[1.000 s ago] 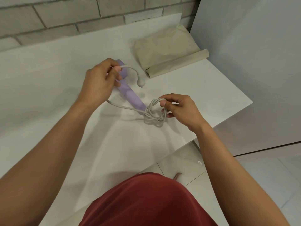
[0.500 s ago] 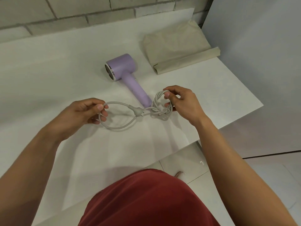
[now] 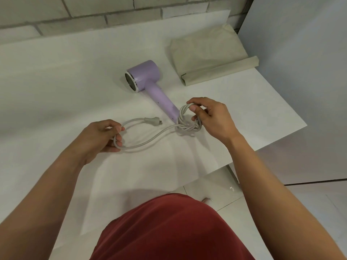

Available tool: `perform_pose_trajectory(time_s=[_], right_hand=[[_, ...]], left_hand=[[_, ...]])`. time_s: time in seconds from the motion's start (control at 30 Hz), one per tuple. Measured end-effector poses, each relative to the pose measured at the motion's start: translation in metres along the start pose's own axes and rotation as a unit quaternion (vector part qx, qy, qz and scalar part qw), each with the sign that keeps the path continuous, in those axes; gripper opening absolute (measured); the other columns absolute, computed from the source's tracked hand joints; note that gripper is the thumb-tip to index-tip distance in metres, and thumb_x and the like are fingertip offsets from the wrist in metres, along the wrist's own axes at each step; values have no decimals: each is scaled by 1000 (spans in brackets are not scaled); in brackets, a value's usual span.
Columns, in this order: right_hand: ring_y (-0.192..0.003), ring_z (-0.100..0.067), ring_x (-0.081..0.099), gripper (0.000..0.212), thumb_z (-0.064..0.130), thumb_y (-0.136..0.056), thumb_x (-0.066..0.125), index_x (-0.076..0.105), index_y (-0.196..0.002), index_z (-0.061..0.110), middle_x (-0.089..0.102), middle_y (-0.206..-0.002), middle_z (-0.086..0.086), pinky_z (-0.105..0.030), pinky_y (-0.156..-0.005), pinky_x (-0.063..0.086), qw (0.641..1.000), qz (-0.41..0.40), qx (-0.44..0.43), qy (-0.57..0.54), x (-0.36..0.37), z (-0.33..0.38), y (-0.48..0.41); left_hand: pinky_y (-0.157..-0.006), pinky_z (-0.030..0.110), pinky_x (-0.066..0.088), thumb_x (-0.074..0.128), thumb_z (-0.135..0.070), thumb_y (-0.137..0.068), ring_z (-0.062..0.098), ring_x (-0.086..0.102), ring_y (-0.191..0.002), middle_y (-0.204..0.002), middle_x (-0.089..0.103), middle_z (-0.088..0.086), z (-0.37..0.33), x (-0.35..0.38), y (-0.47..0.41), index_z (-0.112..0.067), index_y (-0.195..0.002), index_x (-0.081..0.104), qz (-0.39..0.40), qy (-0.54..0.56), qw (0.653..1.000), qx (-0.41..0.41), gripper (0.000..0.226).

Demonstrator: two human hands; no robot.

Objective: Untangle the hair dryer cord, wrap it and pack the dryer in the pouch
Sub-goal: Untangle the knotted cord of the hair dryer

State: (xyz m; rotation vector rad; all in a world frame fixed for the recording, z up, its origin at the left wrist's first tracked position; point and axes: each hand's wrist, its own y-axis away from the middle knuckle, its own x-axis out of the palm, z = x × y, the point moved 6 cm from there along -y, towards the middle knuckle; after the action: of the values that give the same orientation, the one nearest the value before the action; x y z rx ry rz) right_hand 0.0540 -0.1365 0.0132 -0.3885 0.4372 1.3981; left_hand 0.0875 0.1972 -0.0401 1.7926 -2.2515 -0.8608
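Observation:
A lilac hair dryer [image 3: 148, 79] lies on its side on the white table [image 3: 56, 81], its handle pointing toward me. Its grey cord [image 3: 150, 139] runs from the handle's end into a knotted bundle [image 3: 187, 124]. My right hand [image 3: 212, 119] pinches the top of that bundle between thumb and fingers. A loose loop of cord stretches left to my left hand [image 3: 101, 137], whose fingers curl round it. The plug [image 3: 152, 122] lies free on the table between my hands. The beige pouch [image 3: 208, 55] lies flat at the back right.
A brick wall [image 3: 93, 14] runs behind the table. A pale panel [image 3: 300, 72] stands to the right. The table's front right edge [image 3: 262, 147] drops to a tiled floor [image 3: 225, 194]. My red clothing [image 3: 169, 228] fills the bottom.
My left hand let go of the dryer, came down left and drew a cord loop out of the bundle. The plug has now slipped free of the knot and lies apart on the table.

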Motion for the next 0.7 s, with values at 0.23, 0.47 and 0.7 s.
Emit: perform_pose_trajectory(time_s=[0.23,0.47,0.7], right_hand=[[-77,-11,74,20,26,-107,57,72,-121,24,70,-116,6,-21,-69,54,998,60,11,13,7,3,-3],[-74,-19,74,22,29,-105,60,71,-124,28,71,-98,10,-28,-72,58,996,68,49,34,9,0,-6],[-66,-17,72,20,28,-106,60,74,-120,29,75,-106,-2,-37,-72,62,988,39,119,-95,-2,-13,-3]], left_hand=[[-82,41,54,66,-40,-97,33,68,-95,-96,69,4,-22,11,6,-23,-102,75,-94,-415,894,139,20],[-91,46,45,74,-44,-90,36,55,-114,-131,58,14,-101,96,62,-16,-131,64,-175,-444,731,487,50],[-110,61,34,82,-36,-82,44,48,-132,-139,54,21,-70,91,28,-13,-129,66,-178,-534,742,364,55]])
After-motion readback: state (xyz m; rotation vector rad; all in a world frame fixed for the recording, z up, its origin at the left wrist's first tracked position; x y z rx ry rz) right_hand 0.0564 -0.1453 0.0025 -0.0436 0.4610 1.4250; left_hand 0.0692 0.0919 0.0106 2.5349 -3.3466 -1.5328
